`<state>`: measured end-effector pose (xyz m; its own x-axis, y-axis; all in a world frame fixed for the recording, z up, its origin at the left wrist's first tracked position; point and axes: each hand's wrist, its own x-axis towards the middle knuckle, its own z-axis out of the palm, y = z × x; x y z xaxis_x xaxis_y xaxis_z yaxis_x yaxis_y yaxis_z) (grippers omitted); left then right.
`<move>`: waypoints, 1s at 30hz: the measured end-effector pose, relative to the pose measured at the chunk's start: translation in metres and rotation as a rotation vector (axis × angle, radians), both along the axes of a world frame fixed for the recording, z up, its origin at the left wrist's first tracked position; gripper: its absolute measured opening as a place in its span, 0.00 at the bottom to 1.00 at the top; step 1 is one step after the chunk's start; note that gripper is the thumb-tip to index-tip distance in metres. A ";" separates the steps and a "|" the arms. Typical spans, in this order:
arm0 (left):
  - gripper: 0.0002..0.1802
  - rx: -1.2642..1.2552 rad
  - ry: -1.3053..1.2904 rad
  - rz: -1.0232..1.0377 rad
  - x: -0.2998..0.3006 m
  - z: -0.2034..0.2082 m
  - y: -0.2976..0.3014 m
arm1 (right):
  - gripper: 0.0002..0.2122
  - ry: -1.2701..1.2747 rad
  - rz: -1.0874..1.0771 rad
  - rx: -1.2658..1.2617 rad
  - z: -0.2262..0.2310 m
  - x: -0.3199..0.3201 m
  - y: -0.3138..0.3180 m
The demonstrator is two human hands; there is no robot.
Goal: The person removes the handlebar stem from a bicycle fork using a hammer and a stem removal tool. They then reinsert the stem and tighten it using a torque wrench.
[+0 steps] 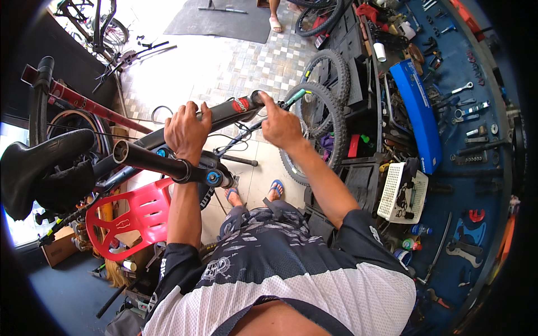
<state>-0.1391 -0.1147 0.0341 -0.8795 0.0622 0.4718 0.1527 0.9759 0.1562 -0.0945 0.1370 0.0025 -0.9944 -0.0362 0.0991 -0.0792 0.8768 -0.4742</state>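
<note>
A dark bicycle frame (224, 114) with a red badge crosses in front of me, its head tube (256, 97) at the far end. My left hand (188, 133) is closed over the frame's upper tube. At the head tube's open end, my right hand (281, 127) touches the rim with its outstretched index finger, the other fingers curled. No object shows in the right hand. Below my left hand lies a black tube (148, 159) with an open end, beside a blue round cap (213, 178). A black saddle (50, 162) is at the left.
A red plastic chair (131, 218) stands below the frame. Bicycle wheels (322, 131) lean by dark drawers at the right. The blue workbench (448, 140) carries tools, a long blue box (416, 117) and a white basket (399, 193). Another person's foot (275, 24) shows at the top.
</note>
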 end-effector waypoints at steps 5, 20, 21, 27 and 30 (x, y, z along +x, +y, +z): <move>0.18 -0.002 0.000 0.014 0.001 0.003 -0.002 | 0.34 0.012 -0.133 -0.810 0.014 -0.031 0.046; 0.19 -0.007 0.006 0.016 0.001 0.001 0.000 | 0.36 -0.529 -0.196 -1.155 -0.027 -0.057 0.045; 0.19 -0.011 0.003 0.016 0.000 0.001 0.000 | 0.36 -0.533 -0.209 -1.146 -0.027 -0.057 0.044; 0.18 -0.005 0.005 0.009 0.001 -0.003 0.001 | 0.27 -0.486 -0.291 -1.045 -0.031 -0.056 0.034; 0.17 0.001 0.028 0.012 0.002 -0.003 0.002 | 0.24 -0.329 -0.208 -1.028 -0.034 -0.061 0.024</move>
